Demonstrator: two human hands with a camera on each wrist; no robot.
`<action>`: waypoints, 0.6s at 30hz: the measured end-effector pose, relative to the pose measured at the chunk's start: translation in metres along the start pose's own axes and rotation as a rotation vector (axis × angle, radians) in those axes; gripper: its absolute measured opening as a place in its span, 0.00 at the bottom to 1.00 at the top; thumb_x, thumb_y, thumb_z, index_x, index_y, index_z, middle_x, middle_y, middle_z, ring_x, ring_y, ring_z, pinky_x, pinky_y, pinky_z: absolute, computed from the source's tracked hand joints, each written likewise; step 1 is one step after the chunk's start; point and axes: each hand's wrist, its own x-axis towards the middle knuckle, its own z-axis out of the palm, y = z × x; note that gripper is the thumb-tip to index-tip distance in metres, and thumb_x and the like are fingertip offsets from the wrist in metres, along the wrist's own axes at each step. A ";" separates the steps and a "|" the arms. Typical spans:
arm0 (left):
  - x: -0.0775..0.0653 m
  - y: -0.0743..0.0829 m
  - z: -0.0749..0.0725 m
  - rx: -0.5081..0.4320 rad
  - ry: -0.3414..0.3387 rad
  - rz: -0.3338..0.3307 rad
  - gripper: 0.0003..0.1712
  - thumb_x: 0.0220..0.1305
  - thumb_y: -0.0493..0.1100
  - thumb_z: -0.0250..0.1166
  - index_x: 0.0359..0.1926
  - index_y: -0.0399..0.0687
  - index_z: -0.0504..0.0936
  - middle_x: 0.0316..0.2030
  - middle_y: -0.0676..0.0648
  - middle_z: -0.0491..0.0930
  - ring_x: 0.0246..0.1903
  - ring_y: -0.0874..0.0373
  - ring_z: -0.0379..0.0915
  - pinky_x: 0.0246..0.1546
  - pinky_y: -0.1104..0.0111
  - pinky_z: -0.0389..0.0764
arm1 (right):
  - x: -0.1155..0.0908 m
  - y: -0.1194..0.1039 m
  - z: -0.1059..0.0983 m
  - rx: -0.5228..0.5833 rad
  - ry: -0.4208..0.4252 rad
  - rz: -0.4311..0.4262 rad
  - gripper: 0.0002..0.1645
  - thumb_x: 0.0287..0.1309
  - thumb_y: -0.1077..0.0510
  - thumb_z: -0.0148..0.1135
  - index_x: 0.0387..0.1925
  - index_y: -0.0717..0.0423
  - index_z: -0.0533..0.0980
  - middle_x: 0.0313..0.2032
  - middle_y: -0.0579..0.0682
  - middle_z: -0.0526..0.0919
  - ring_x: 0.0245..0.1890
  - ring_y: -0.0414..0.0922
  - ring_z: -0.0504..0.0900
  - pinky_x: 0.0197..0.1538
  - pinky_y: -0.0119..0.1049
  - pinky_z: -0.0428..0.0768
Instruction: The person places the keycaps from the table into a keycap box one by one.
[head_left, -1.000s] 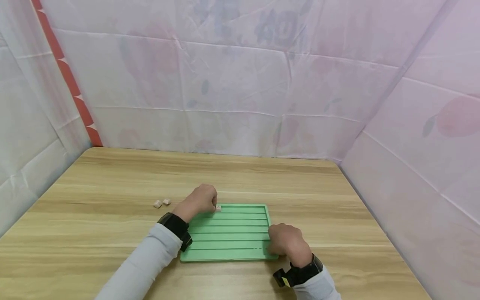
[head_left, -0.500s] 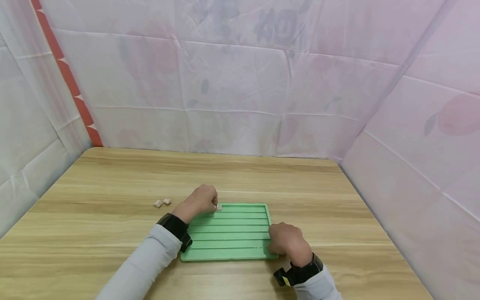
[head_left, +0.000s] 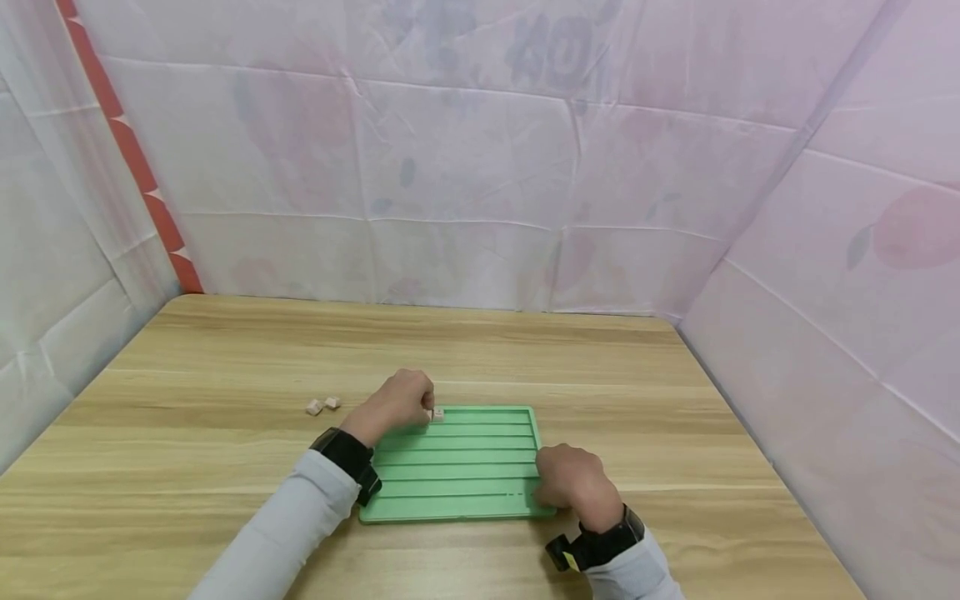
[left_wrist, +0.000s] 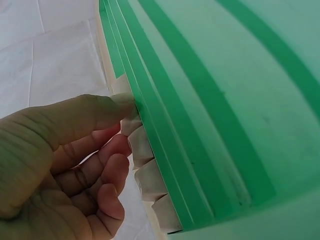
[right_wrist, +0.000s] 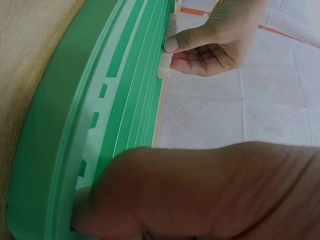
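Observation:
A green ridged tray lies on the table. My left hand is at its far edge, thumb and fingertips pinching a small pale wooden block in the farthest groove. Several more such blocks stand in a row there, as the left wrist view shows; in the head view the hand hides most of them. One end block shows just right of the fingertips. My right hand grips the tray's near right edge, its thumb over the rim in the right wrist view and the other fingers mostly hidden.
Two loose small blocks lie on the wooden table, left of the tray and beyond the left wrist. Pale printed sheets hang at the back and on both sides of the table.
My left hand has shifted very slightly left along the far groove, so a little more of the blocks shows beside its fingertips. The right hand keeps its grip on the tray.

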 end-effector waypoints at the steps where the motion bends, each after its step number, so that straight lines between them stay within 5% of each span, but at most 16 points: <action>1: 0.000 0.000 0.000 0.002 -0.002 -0.004 0.15 0.44 0.24 0.62 0.15 0.47 0.71 0.17 0.53 0.61 0.19 0.60 0.52 0.23 0.69 0.57 | 0.000 0.000 0.000 0.001 0.000 0.000 0.10 0.37 0.68 0.59 0.14 0.56 0.66 0.15 0.47 0.62 0.16 0.42 0.59 0.20 0.34 0.57; 18: 0.000 0.004 -0.004 0.034 -0.013 -0.018 0.06 0.52 0.34 0.68 0.33 0.42 0.82 0.28 0.49 0.75 0.25 0.58 0.65 0.28 0.65 0.71 | 0.001 0.001 -0.001 0.004 -0.019 0.010 0.08 0.38 0.67 0.59 0.16 0.56 0.68 0.15 0.47 0.64 0.16 0.42 0.61 0.21 0.33 0.58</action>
